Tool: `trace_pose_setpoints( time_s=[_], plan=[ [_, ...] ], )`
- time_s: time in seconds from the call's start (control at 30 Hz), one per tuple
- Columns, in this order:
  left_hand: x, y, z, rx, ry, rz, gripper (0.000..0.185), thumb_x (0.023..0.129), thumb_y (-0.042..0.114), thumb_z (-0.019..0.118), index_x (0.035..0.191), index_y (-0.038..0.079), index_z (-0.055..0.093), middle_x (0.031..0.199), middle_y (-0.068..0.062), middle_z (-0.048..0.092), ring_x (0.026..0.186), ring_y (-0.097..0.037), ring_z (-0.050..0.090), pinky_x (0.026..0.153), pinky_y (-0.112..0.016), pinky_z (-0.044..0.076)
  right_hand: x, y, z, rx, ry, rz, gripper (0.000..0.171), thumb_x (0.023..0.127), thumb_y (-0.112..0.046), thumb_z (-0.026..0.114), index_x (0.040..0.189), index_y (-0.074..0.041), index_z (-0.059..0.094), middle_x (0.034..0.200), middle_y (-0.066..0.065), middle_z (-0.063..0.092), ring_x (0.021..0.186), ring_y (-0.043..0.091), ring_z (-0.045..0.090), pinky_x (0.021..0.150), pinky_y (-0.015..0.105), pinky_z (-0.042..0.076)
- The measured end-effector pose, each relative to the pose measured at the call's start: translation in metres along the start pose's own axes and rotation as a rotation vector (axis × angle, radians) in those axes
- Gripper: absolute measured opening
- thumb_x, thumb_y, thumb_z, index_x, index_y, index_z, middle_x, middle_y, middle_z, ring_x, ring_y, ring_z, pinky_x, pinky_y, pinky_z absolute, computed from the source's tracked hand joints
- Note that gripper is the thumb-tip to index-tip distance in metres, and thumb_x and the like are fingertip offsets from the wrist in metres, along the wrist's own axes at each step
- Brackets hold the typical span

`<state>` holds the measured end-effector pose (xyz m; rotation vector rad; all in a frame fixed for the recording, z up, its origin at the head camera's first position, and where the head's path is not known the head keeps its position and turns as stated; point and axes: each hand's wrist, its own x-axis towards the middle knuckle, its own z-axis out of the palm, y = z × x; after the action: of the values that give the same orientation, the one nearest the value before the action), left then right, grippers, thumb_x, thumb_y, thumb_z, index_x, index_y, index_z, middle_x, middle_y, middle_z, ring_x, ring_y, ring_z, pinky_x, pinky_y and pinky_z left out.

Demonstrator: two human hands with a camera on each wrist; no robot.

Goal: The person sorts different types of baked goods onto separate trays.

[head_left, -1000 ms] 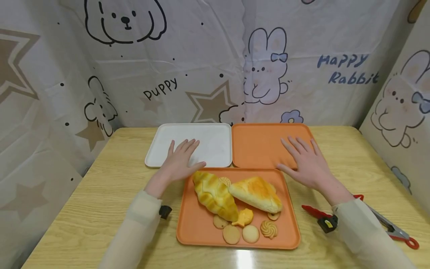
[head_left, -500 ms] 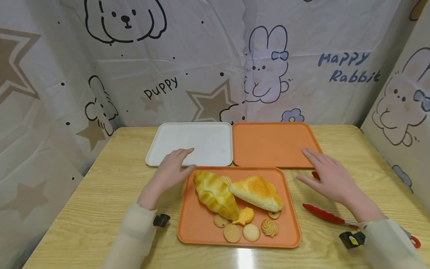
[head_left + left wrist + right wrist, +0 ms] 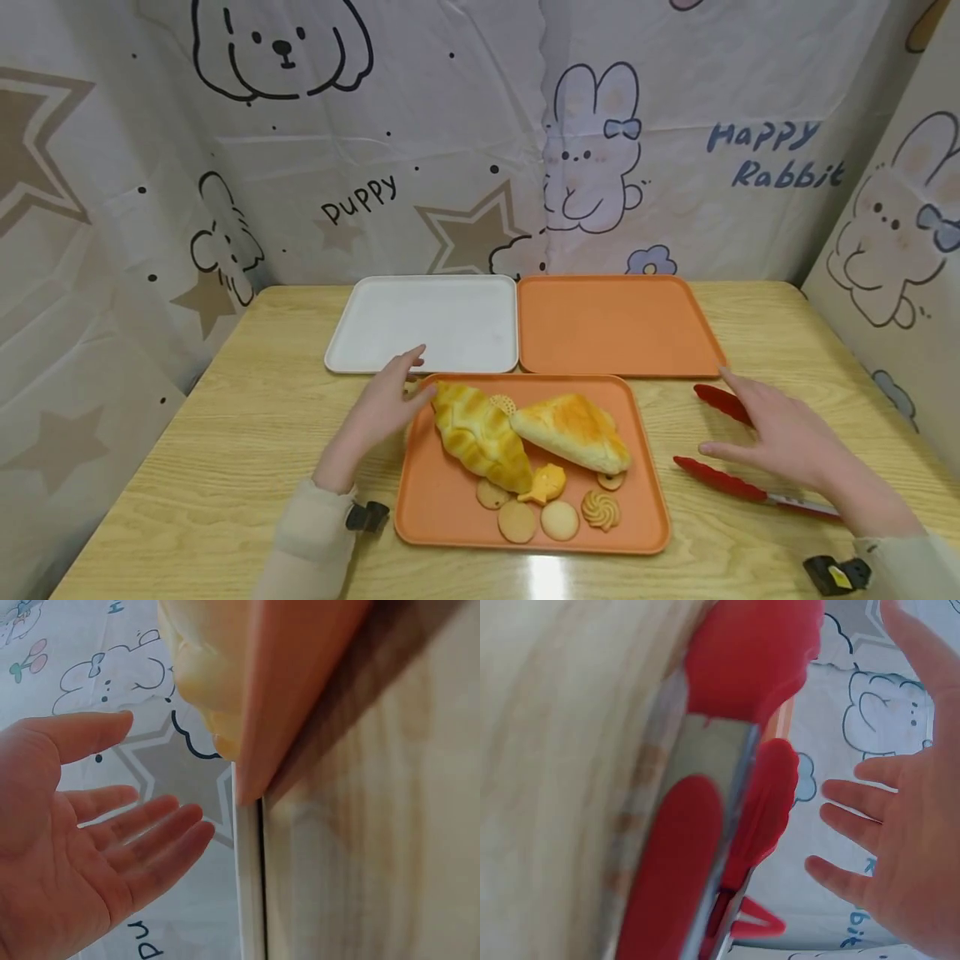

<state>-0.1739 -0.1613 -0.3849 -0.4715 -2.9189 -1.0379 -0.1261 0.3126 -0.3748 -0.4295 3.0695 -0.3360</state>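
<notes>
My left hand point(image 3: 375, 410), right hand point(image 3: 793, 435): spread, holding nothing.
Lower-right tongs point(image 3: 726, 481) and lower-centre bread point(image 3: 574, 433) are not yet lifted.

In the head view, the left hand point(image 3: 378, 404) lies left of the lower centre, and the left sleeve point(image 3: 309, 533) rises to it from the bottom edge. The right hand point(image 3: 787, 437) is at the lower right, and the right sleeve point(image 3: 911, 567) comes from the corner. In the left wrist view, the left palm point(image 3: 52, 892) fills the lower left, with relaxed fingers and the thumb apart above. In the right wrist view, the right palm point(image 3: 922, 862) shows at the right, fingers spread leftward.
</notes>
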Motion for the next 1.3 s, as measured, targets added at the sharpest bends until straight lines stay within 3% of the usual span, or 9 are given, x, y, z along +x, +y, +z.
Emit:
trace_pose_setpoints(
  time_s=[0.13, 0.4, 0.63, 0.77, 0.9, 1.13, 1.3],
  plan=[
    [-0.005, -0.003, 0.002, -0.014, -0.018, -0.036, 0.065, 0.089, 0.028, 0.058, 0.142, 0.004, 0.029, 0.129, -0.018, 0.045, 0.101, -0.028, 0.055, 0.079, -0.039, 0.051, -0.007, 0.008, 0.005, -0.007, -0.052, 0.044, 0.114, 0.066, -0.069, 0.062, 0.142, 0.005, 0.020, 0.135, 0.031, 0.034, 0.118, 0.049, 0.034, 0.089, 0.065, 0.033],
    [-0.009, -0.011, 0.005, -0.048, -0.074, -0.126, 0.072, 0.083, 0.022, 0.065, 0.141, 0.001, 0.028, 0.127, -0.020, 0.047, 0.079, -0.016, 0.052, 0.064, -0.027, 0.046, -0.019, 0.022, 0.015, -0.011, -0.142, 0.124, 0.126, 0.056, -0.076, 0.062, 0.142, 0.005, 0.019, 0.132, 0.033, 0.033, 0.114, 0.052, 0.037, 0.079, 0.064, 0.038],
    [-0.011, -0.015, 0.008, -0.214, -0.164, -0.197, 0.076, 0.079, 0.006, 0.065, 0.142, 0.001, 0.024, 0.123, -0.023, 0.047, 0.061, -0.016, 0.057, 0.050, -0.029, 0.050, -0.026, 0.028, 0.018, 0.024, -0.115, 0.097, 0.136, 0.046, -0.076, 0.068, 0.143, 0.003, 0.016, 0.132, 0.032, 0.028, 0.113, 0.050, 0.034, 0.077, 0.064, 0.040],
    [-0.014, -0.018, 0.009, -0.252, -0.201, -0.185, 0.077, 0.077, 0.001, 0.066, 0.141, -0.003, 0.025, 0.117, -0.023, 0.046, 0.057, -0.015, 0.055, 0.046, -0.029, 0.049, -0.030, 0.034, 0.020, 0.055, -0.095, 0.088, 0.142, 0.042, -0.075, 0.070, 0.143, 0.005, 0.010, 0.131, 0.034, 0.025, 0.113, 0.051, 0.030, 0.079, 0.067, 0.037],
    [-0.017, -0.019, 0.009, -0.237, -0.214, -0.155, 0.065, 0.074, -0.002, 0.065, 0.132, -0.010, 0.037, 0.110, -0.023, 0.043, 0.057, -0.013, 0.052, 0.045, -0.026, 0.048, -0.036, 0.042, 0.024, 0.071, -0.110, 0.113, 0.148, 0.041, -0.073, 0.073, 0.141, 0.010, 0.002, 0.125, 0.039, 0.030, 0.109, 0.054, 0.032, 0.079, 0.067, 0.036],
    [-0.017, -0.022, 0.009, -0.219, -0.230, -0.119, 0.061, 0.070, -0.006, 0.062, 0.128, -0.012, 0.043, 0.101, -0.019, 0.044, 0.060, -0.012, 0.052, 0.045, -0.024, 0.047, -0.044, 0.057, 0.029, 0.154, -0.107, 0.139, 0.148, 0.046, -0.057, 0.081, 0.136, 0.018, -0.008, 0.122, 0.046, 0.030, 0.108, 0.060, 0.030, 0.083, 0.068, 0.031],
    [-0.018, -0.023, 0.008, -0.266, -0.273, -0.105, 0.048, 0.072, -0.007, 0.061, 0.119, -0.008, 0.049, 0.087, -0.015, 0.049, 0.060, -0.013, 0.053, 0.048, -0.025, 0.050, -0.046, 0.060, 0.032, 0.169, -0.055, 0.127, 0.135, 0.047, -0.050, 0.085, 0.133, 0.022, 0.010, 0.121, 0.045, 0.031, 0.106, 0.057, 0.032, 0.083, 0.065, 0.032]
  ],
)
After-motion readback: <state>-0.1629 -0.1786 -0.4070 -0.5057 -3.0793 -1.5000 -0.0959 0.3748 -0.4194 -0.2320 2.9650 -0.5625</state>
